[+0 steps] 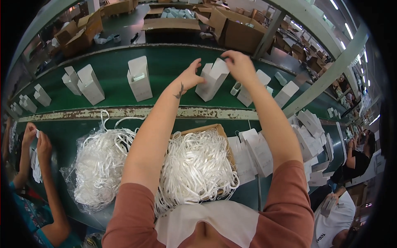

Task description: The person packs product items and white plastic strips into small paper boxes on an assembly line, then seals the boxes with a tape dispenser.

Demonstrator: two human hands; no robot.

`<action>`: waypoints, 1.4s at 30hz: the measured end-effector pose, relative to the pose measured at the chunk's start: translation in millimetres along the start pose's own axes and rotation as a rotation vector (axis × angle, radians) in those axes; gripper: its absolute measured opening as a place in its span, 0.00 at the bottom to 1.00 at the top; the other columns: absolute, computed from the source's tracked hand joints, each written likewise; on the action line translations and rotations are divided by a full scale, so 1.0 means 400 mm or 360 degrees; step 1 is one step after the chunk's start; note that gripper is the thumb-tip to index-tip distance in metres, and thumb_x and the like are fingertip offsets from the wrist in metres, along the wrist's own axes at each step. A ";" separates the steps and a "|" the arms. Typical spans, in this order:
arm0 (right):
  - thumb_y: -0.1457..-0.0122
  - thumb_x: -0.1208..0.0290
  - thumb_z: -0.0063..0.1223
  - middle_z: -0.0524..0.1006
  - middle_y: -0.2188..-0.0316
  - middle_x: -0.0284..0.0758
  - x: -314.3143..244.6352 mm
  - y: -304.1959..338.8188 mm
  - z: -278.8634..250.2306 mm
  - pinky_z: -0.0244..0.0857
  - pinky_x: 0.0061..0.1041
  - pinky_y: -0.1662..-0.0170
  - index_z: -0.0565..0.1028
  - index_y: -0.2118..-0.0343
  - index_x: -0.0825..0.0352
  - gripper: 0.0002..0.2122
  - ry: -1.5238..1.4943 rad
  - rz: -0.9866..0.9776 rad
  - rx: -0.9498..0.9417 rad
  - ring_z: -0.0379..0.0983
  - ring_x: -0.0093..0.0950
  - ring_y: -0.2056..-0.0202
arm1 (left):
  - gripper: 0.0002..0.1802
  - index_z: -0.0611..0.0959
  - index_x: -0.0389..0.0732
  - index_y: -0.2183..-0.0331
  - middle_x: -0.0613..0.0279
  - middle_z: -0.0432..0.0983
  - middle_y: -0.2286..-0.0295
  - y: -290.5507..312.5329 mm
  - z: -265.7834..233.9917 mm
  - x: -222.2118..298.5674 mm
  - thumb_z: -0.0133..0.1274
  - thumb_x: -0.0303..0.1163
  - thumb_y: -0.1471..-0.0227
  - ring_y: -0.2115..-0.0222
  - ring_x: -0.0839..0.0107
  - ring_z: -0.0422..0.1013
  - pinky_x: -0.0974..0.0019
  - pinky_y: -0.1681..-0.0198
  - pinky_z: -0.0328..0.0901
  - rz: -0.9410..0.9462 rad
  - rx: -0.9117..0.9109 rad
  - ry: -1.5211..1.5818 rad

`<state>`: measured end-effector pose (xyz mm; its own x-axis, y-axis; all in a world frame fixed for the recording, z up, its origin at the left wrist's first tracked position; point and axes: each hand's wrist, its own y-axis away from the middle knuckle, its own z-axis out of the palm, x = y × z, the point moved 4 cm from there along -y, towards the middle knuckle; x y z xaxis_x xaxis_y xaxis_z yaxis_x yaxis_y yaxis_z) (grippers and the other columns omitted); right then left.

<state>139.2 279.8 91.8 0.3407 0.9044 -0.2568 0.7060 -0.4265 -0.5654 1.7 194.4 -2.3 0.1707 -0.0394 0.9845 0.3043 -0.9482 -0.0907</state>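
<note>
Your left hand (191, 75) is at the left side of the upright, white cardboard box with raised top flaps (211, 82). Its fingers are spread and directed upward, away from the box; its thumb lies at the left face, and the hand has no closed hold on anything. Your right hand (242, 68) is at the upper right of the same box, fingers bent toward the top edge of the raised flap. Whether these fingertips pinch the flap or only lie beside it cannot be told.

The box is thus located between your two hands, standing on the green conveyor belt (171, 96) beyond the cream-coloured rail with chipped paint (124, 113). To its left, well apart, stands a second open white box with a pale item in its mouth (139, 82). To its right, beneath your right forearm, a small pale rounded device (235, 88) lies near another white box (245, 97).

On the near side of the rail, a shallow brown cardboard tray (222, 131) holds a tangled heap of white cords (198, 165). A clear plastic bag of white cords (101, 165) lies left of the tray; a group of white cartons (259, 155) lies to its right.
</note>
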 end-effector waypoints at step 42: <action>0.55 0.79 0.54 0.72 0.66 0.37 -0.216 0.063 0.115 0.65 0.27 0.62 0.68 0.63 0.65 0.14 -0.0396 -0.0537 -0.0228 0.70 0.35 0.64 | 0.33 0.69 0.35 0.58 0.53 0.72 0.61 0.166 -0.112 -0.055 0.64 0.26 0.71 0.60 0.63 0.68 0.65 0.56 0.62 0.0032 0.0136 -0.0510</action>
<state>98.8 191.4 63.7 -0.0711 0.9611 -0.2671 0.8370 -0.0881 -0.5400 -24.0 118.2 -23.2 0.4593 0.0559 0.8865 0.3730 -0.9179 -0.1353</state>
